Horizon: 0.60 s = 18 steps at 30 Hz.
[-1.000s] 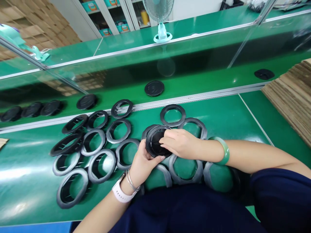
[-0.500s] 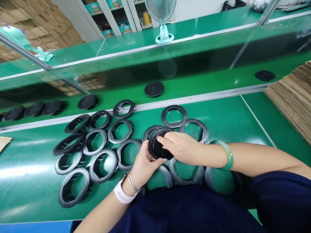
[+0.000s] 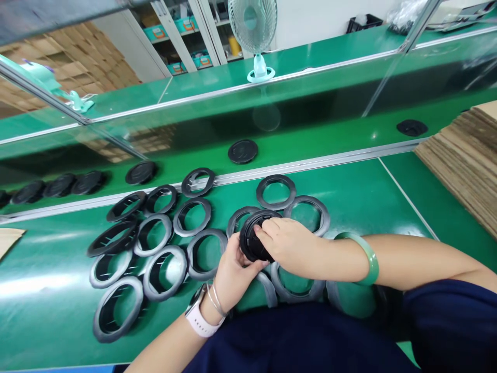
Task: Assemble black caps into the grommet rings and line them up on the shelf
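Note:
My left hand (image 3: 236, 275) is closed around the lower left edge of a black plastic ring (image 3: 249, 243) with a dark inner part, holding it tilted above the table. Curled over the same piece, the fingers of my right hand (image 3: 292, 245) press into its middle; their tips are partly hidden. Just behind it lies a grey-black ring (image 3: 235, 221), partly covered. To the right are another ring (image 3: 326, 220) and, closer to me, a larger-looking one (image 3: 297, 296). Several more rings, such as this one (image 3: 118, 309), lie to the left.
Black round discs (image 3: 243, 151) lie spaced along the green strip behind a metal rail (image 3: 334, 162). A stack of cardboard (image 3: 462, 155) stands at the right. Overhead is a clear panel with a metal frame, and a fan (image 3: 259, 67) stands on the shelf beyond.
The view has shifted slightly, so the scene sits a little lower. My right fingers are more curled over the ring; my left hand keeps its hold.

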{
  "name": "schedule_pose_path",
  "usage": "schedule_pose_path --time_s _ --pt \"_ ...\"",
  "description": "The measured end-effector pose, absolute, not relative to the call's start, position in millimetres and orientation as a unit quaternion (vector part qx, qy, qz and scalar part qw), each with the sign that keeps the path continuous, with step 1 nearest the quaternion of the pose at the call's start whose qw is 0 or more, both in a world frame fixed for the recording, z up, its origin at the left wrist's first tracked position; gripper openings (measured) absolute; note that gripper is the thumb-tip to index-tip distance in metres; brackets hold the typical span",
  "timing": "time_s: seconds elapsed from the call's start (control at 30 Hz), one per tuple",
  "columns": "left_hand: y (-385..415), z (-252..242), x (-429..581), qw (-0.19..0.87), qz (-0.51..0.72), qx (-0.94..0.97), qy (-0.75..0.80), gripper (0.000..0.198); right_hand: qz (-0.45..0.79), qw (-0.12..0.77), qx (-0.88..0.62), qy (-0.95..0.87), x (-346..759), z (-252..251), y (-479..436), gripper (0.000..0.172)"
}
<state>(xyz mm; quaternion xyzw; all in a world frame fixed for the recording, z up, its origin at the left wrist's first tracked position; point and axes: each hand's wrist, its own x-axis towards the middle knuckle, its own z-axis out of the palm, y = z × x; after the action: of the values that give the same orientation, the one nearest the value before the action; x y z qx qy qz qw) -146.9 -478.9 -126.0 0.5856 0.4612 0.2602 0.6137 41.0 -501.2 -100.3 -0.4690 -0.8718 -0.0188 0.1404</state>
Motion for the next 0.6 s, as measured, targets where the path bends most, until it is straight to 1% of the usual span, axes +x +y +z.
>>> schedule_pose_path --time_s 0.07,0.17,0.23,0.27,0.3,0.37,0.43,0.47,0.6 --pt "-477.8 -125.9 -147.0 0.626 0.265 0.575 0.455 0.062 -0.021 0.182 -0.450 -0.874 44.4 -99.0 -499.9 0.032" --pt "-475.3 -124.5 -147.0 0.646 0.296 0.542 0.448 0.064 -0.009 0.306 -0.451 -0.838 52.7 -96.8 -494.2 0.034" --pt "-474.7 -123.4 -147.1 0.652 0.312 0.529 0.445 0.064 0.034 0.382 -0.497 -0.778 57.5 -97.3 -489.0 0.040" --pt "-474.9 -123.3 -147.4 0.654 0.314 0.527 0.442 0.065 0.076 0.402 -0.521 -0.749 59.0 -98.8 -486.3 0.040" --pt "-475.4 -123.4 -147.9 0.657 0.314 0.526 0.438 0.067 0.129 0.410 -0.537 -0.726 59.9 -101.2 -483.7 0.036" --pt "-476.8 -124.8 -149.7 0.666 0.308 0.530 0.425 0.076 0.235 0.408 -0.546 -0.693 59.6 -107.5 -479.6 0.022" --pt "-478.2 -127.0 -152.4 0.667 0.310 0.542 0.405 0.081 0.297 0.408 -0.539 -0.674 57.5 -113.6 -477.2 0.009" --pt "-478.6 -128.1 -153.9 0.660 0.313 0.556 0.397 0.080 0.307 0.414 -0.536 -0.669 56.0 -115.8 -476.8 0.005" --pt "-478.1 -129.3 -158.1 0.583 0.302 0.636 0.406 0.059 0.310 0.440 -0.531 -0.654 50.0 -117.2 -477.8 0.013"
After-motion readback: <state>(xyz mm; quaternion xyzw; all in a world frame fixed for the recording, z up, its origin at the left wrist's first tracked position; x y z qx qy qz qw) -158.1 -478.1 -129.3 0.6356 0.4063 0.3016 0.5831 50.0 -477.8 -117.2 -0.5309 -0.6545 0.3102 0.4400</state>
